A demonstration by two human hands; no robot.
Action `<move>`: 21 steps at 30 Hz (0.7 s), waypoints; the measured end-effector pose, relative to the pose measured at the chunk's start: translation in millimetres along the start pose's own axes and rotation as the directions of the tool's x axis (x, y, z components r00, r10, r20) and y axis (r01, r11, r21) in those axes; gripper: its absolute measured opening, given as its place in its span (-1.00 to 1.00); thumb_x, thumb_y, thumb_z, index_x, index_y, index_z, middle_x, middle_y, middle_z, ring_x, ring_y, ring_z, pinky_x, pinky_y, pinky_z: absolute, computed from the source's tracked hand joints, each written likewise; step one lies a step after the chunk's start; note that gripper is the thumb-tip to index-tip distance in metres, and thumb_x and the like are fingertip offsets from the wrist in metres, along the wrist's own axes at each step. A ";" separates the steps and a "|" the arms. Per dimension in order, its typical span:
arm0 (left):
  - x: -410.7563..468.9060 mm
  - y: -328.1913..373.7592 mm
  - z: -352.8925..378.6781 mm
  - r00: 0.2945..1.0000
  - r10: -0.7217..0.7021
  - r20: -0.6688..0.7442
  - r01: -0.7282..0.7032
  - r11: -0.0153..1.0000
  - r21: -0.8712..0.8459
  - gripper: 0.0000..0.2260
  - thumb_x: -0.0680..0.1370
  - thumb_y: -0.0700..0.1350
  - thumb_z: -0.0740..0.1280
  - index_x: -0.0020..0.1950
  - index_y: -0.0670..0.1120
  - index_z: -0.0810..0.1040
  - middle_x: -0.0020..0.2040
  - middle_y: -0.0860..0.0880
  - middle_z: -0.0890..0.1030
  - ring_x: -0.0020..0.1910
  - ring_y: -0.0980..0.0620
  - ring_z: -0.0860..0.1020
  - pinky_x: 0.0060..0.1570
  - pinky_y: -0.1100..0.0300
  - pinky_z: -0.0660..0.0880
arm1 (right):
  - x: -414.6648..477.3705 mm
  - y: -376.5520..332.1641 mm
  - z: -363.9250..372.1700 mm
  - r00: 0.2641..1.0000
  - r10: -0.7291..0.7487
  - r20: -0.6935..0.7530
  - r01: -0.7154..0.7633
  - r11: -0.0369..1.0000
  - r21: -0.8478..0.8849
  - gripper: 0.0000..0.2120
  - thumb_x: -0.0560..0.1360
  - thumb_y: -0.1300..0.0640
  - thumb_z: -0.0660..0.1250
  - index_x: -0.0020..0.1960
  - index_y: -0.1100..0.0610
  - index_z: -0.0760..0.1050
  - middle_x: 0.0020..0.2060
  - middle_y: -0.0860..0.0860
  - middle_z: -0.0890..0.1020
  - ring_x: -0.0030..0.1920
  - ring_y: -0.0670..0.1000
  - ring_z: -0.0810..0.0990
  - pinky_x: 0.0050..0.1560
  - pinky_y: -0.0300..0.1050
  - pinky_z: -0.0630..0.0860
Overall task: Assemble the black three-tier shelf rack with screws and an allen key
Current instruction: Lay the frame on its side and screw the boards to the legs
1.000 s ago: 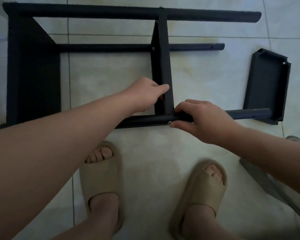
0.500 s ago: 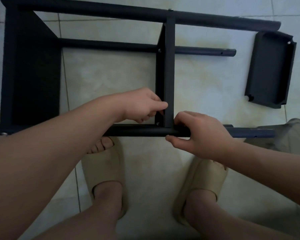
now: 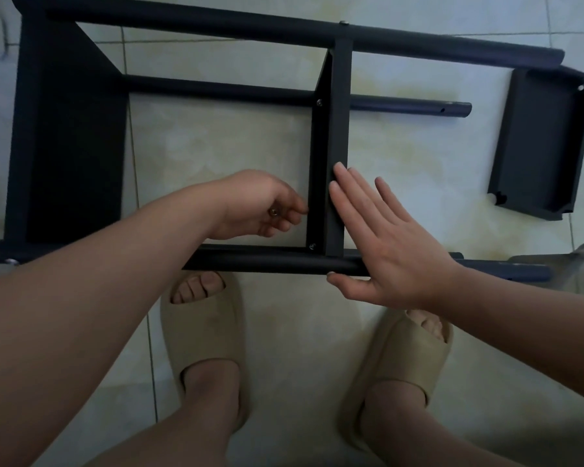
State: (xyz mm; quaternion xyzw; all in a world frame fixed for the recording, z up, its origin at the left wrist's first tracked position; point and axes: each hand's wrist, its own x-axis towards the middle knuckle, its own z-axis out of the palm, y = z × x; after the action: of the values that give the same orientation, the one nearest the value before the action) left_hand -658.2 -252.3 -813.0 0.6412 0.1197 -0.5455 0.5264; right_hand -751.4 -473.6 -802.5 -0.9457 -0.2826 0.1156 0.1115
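Left grip (image 3: 263,210): fingers curled, pinching a small silvery screw (image 3: 273,212) between thumb and fingertips. It hangs just left of the middle shelf (image 3: 336,136) and above the near tube (image 3: 267,262). Whether it touches either, I cannot tell.
Right grip (image 3: 388,241): spread flat, fingers (image 3: 358,197) straight, their tips laid on the middle shelf's right side. The palm lies over the near tube and the thumb is at the tube's near side.
Rack (image 3: 71,146): black, lying on its side on the tiled floor (image 3: 233,146), across the floor's far half.
End shelf (image 3: 64,203): at the rack's left end, fixed between the tubes.
Middle shelf: stands across the tubes, about midway along them.
Screw heads (image 3: 312,246): one where the middle shelf meets the near tube and one (image 3: 319,102) where it meets the second tube.
Far tube (image 3: 250,25): runs along the floor's far edge.
Second tube (image 3: 216,91): just nearer than the far tube, with small holes near its free right end.
Loose shelf (image 3: 543,143): lies flat on the floor by the right edge, open side up. It is just beside the far tube's right end and well apart from both grips.
Feet: in beige slippers, left (image 3: 203,335) and right (image 3: 402,362), on the floor just on the near side of the near tube.
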 end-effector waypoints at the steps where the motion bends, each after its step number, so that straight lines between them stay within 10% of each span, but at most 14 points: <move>1: 1.1 0.2 -2.5 1.000 -0.023 0.005 0.023 0.998 -0.053 -0.76 0.57 -0.34 0.16 0.00 -0.19 0.62 -0.21 -0.07 0.63 -0.31 0.07 0.58 -0.35 0.28 0.49 | -0.1 0.4 0.8 1.000 -0.003 -0.003 0.003 1.000 0.000 -0.07 0.57 -0.32 0.15 0.64 0.31 -0.03 0.64 0.22 -0.05 0.64 0.18 -0.08 0.60 0.25 0.03; 7: 9.4 4.2 -14.2 0.992 -0.004 0.126 0.022 0.990 -0.142 -0.64 0.56 -0.51 0.10 0.03 -0.17 0.59 -0.19 -0.03 0.73 -0.18 0.10 0.70 -0.23 0.30 0.60 | 0.6 1.5 3.9 1.000 -0.016 -0.013 0.017 1.000 0.024 -0.07 0.55 -0.31 0.18 0.63 0.31 -0.02 0.64 0.22 -0.04 0.64 0.18 -0.06 0.59 0.25 0.08; 21: 25.8 9.0 -24.6 0.971 -0.079 0.226 0.057 0.993 0.101 -0.90 0.61 -0.17 0.34 0.07 -0.17 0.60 -0.09 -0.08 0.74 -0.10 0.04 0.72 -0.23 0.27 0.61 | 1.1 2.2 4.3 1.000 -0.009 -0.017 0.010 0.997 0.073 -0.06 0.54 -0.30 0.24 0.63 0.31 0.02 0.64 0.21 0.00 0.64 0.20 -0.02 0.55 0.28 0.19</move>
State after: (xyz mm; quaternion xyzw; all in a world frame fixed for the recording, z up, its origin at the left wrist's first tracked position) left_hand -627.9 -247.1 -833.0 0.5932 0.0543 -0.6387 0.4870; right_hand -750.6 -474.2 -807.3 -0.9406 -0.2818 0.1174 0.1488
